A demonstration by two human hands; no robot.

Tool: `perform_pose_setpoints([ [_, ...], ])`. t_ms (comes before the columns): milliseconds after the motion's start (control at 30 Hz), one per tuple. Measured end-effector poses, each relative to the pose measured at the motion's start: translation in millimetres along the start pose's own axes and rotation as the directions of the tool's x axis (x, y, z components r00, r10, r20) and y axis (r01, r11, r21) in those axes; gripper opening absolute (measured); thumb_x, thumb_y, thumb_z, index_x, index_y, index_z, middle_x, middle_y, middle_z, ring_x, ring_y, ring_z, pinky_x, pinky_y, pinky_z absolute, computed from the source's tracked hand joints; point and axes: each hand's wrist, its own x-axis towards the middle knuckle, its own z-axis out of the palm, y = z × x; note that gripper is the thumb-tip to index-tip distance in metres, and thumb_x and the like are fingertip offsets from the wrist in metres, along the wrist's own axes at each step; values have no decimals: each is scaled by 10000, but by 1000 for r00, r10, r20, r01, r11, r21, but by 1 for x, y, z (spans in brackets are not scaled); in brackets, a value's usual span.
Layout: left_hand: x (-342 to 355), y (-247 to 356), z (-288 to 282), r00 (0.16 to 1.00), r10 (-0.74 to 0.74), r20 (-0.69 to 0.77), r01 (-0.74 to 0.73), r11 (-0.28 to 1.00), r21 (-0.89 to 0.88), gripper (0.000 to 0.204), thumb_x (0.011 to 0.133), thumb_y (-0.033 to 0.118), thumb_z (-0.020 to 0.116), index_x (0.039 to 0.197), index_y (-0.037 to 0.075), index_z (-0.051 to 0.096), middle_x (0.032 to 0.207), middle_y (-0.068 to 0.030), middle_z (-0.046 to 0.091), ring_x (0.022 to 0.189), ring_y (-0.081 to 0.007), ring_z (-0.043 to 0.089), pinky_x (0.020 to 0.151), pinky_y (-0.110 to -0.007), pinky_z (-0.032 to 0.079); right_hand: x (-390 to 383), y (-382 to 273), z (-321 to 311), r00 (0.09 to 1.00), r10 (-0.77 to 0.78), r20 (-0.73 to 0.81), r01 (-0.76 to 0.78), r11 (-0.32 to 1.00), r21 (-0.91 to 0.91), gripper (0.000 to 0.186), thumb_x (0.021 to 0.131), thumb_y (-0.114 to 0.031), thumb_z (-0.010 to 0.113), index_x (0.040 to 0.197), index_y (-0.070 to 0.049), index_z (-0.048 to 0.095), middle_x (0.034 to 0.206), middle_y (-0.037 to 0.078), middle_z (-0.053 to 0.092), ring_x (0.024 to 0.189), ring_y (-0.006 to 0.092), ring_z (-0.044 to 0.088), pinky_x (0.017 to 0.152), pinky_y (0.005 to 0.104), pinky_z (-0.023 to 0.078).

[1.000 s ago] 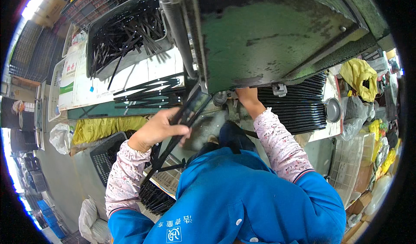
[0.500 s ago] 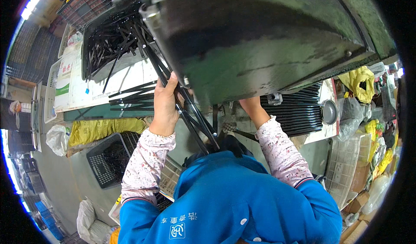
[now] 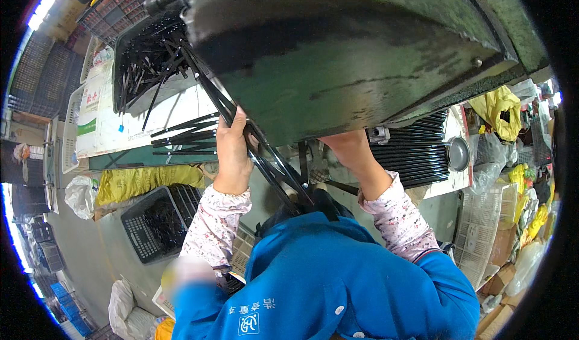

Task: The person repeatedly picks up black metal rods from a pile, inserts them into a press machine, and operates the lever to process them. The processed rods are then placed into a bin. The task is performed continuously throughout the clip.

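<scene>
My left hand [image 3: 233,153] is closed around a long folding frame of black tubes [image 3: 277,170], crossed and joined with shiny rivets. The frame slants from the black bin at the far left down toward my waist. Its upper part runs along the edge of a large dark green machine housing [image 3: 338,80]. My right hand [image 3: 348,149] reaches under the lower edge of that housing, and its fingers are hidden there. Beside the right hand lies a row of black tubes [image 3: 413,156] on the bench. Several more black tubes [image 3: 184,136] lie left of my left hand.
A black bin [image 3: 172,92] of thin black parts stands on the white-covered bench at the far left. A round grey dish [image 3: 459,154] sits right of the tube row. Below left, a dark crate [image 3: 151,225] rests on the floor. White crates [image 3: 482,234] stand at right.
My right hand has moved left beneath the housing, and more of its back shows. My left hand keeps its grip on the tube frame, which has shifted slightly. The whole view has also shifted a little.
</scene>
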Motion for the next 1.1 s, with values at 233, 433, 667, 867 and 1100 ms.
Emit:
perform_pose_setpoints([
  [233,2,-7,-1,999,47,13,-47,997,65,170,931,201,594,1010,73,516,729,-13,579,544,-81,537,448,-201,405,5,-21,-1,981,124,149,-138,986,90,338,750,34,706,1066,52,586,1072,109,636,964,193,593,836,307,475],
  [433,-14,-9,-5,999,36,15,-37,998,57,177,910,63,496,1082,36,465,854,-65,601,644,-117,570,522,-230,481,21,-61,-2,993,120,11,-120,991,56,357,742,-213,746,1022,-17,643,916,138,659,849,310,632,760,356,492],
  [667,-32,-11,-9,981,140,133,-160,975,156,374,861,-39,538,1193,36,385,961,-101,583,775,-163,604,596,-257,525,5,-74,-14,998,36,-60,-44,988,-146,236,699,-102,759,898,-2,683,870,144,684,817,282,655,731,336,518],
  [867,-25,-10,-10,976,131,175,-163,970,181,361,871,-29,555,1184,24,383,947,-81,583,773,-134,597,630,-241,524,13,-74,-21,997,50,-59,-62,974,-220,190,706,-66,739,880,-4,695,898,126,692,820,285,654,746,344,517],
  [1100,-14,-14,-8,961,147,233,-204,948,243,306,859,-56,504,1154,-4,442,944,-103,606,747,-170,614,591,-265,519,9,-75,-21,997,37,-69,-50,980,-194,198,701,-78,755,878,-8,700,872,126,689,800,287,653,738,343,518],
])
